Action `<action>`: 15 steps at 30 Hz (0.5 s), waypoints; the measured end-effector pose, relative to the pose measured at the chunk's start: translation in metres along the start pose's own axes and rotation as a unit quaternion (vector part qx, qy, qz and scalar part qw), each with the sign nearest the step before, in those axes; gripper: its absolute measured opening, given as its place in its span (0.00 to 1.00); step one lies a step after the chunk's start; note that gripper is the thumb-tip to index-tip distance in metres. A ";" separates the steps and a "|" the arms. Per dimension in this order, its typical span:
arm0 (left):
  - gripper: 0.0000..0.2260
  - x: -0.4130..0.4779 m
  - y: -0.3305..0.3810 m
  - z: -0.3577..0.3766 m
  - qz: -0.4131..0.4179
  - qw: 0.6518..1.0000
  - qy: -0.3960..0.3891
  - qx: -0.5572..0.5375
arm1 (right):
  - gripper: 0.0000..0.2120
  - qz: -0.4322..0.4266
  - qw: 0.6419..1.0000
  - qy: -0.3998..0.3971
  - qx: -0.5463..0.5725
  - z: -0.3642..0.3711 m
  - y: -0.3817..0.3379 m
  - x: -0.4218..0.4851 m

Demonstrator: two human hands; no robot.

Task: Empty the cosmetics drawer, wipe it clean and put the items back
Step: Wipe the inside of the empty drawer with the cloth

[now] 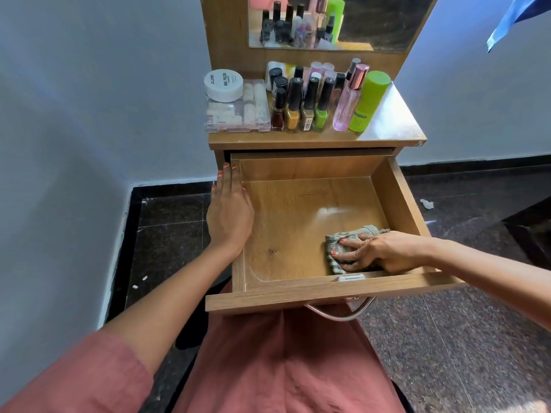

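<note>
The wooden drawer (396,198) is pulled out over my lap and holds no cosmetics. My right hand (378,253) presses a grey-green cloth (343,242) flat on the drawer floor at its near right corner. My left hand (229,210) rests flat on the drawer's left wall, fingers straight and holding nothing. On the dresser top (387,120) stand several nail polish bottles (301,105), a pink spray bottle (347,99), a green can (368,101), a white round tub (223,84) and a clear plastic box (238,114).
A mirror (328,22) rises behind the dresser top. A metal handle (340,314) hangs under the drawer front. Dark stone floor lies on both sides, with a grey wall on the left and a scrap of paper (427,204) at right.
</note>
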State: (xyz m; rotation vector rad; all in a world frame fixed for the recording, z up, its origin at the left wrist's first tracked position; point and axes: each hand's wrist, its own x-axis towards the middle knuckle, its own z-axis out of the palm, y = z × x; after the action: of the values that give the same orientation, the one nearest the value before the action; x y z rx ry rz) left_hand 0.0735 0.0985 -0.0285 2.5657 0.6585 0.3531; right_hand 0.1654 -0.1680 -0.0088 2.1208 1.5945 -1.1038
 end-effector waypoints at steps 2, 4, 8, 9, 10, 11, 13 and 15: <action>0.20 0.000 0.000 0.000 0.001 1.000 0.001 -0.003 | 0.35 -0.015 1.000 0.010 -0.004 -0.005 -0.005 0.005; 0.20 0.000 0.000 0.001 0.002 1.000 0.002 -0.003 | 0.34 -0.033 0.999 0.019 -0.014 -0.011 -0.014 0.013; 0.20 0.000 0.000 0.001 0.000 1.000 0.006 -0.004 | 0.27 -0.073 0.996 0.037 -0.042 -0.027 -0.039 0.037; 0.20 0.000 0.000 0.001 0.001 1.000 0.006 -0.004 | 0.26 -0.083 0.994 0.042 -0.050 -0.031 -0.045 0.043; 0.20 0.000 0.000 0.001 0.002 1.000 0.006 -0.004 | 0.25 -0.093 0.993 0.046 -0.058 -0.035 -0.052 0.050; 0.20 0.000 0.000 0.002 0.001 1.000 0.006 -0.004 | 0.24 -0.104 0.991 0.051 -0.065 -0.039 -0.058 0.055; 0.20 0.000 0.000 0.002 -0.002 1.000 0.008 -0.003 | 0.25 -0.123 0.988 0.065 -0.071 -0.045 -0.071 0.066; 0.20 -0.001 0.000 0.003 -0.005 1.000 0.009 -0.005 | 0.27 -0.130 0.986 0.081 -0.068 -0.049 -0.082 0.075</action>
State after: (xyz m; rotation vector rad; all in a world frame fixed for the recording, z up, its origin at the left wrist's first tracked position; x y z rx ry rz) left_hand 0.0742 0.0968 -0.0308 2.5526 0.6742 0.3764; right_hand 0.1190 -0.0558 -0.0101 1.9996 2.0077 -0.8824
